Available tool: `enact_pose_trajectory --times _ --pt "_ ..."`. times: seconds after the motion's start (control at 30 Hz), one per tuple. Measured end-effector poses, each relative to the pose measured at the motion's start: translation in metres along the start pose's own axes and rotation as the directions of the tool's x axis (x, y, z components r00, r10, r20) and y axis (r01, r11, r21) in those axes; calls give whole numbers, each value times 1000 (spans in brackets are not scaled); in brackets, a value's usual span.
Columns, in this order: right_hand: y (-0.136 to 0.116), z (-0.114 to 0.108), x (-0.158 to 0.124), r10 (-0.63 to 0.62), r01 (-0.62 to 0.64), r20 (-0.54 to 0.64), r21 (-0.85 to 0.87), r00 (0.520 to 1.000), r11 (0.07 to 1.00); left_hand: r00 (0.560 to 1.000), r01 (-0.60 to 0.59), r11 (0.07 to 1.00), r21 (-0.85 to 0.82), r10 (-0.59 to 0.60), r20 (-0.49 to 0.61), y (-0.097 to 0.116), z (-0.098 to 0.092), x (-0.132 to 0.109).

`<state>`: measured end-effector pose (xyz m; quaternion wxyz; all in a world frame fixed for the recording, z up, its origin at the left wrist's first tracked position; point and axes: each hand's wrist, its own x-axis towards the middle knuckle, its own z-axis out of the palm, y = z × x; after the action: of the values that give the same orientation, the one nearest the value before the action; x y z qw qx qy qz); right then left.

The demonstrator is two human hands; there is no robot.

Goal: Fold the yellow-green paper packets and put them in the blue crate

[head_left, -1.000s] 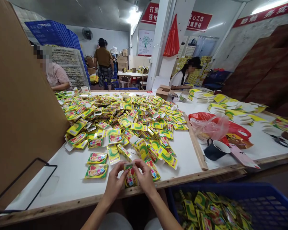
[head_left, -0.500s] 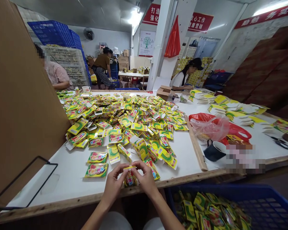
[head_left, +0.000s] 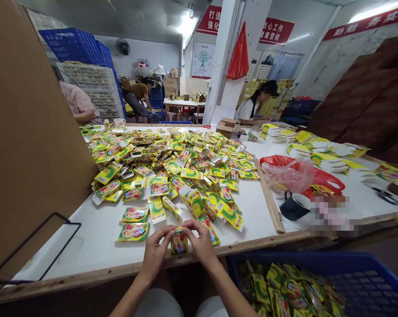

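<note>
My left hand (head_left: 155,254) and my right hand (head_left: 201,245) pinch the top of one small yellow-green carton (head_left: 179,241) between them, just above the front edge of the white table (head_left: 96,237). Both hands' fingers are curled onto its upper flap. Directly behind the hands spreads a big heap of the same flat yellow-green cartons (head_left: 172,165). Two loose cartons (head_left: 134,223) lie flat on the table to the left of my left hand.
A tall brown cardboard sheet (head_left: 27,132) stands at the left. A blue crate (head_left: 318,281) with cartons in it sits low at the right. A dark mug (head_left: 294,206), a red plastic bag (head_left: 294,171) and scissors (head_left: 385,193) lie on the right table. Other people work at the back.
My hands stay at the table's front edge on the same carton, fingers shifting slightly along its top flap. A person standing at the back has bent down.
</note>
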<state>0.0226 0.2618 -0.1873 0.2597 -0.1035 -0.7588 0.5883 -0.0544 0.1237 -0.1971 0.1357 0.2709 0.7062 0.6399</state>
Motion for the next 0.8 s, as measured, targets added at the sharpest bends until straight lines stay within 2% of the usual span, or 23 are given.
enact_pose_trajectory --times 0.1,0.27,0.4,0.57,0.67,0.8 --pt "4 -2 -4 -79 79 -22 -36 997 996 1000 -13 1000 3 13 25 1 -2 -2" --pt "3 -5 -6 -226 227 28 -127 974 966 997 33 997 -63 -29 68 4 -2 1" --pt "1 -2 -8 -149 151 20 -82 989 985 987 161 956 -247 -151 62 4 4 5" --pt "5 8 -8 -22 25 -37 81 999 996 981 157 887 -434 -191 -37 0 14 6" --pt "9 12 -6 1 7 -70 113 998 994 971 168 888 -429 -224 -84 -4 15 6" --pt "13 13 -6 -5 14 -84 103 996 995 985 150 944 -294 -167 -34 -8 11 6"
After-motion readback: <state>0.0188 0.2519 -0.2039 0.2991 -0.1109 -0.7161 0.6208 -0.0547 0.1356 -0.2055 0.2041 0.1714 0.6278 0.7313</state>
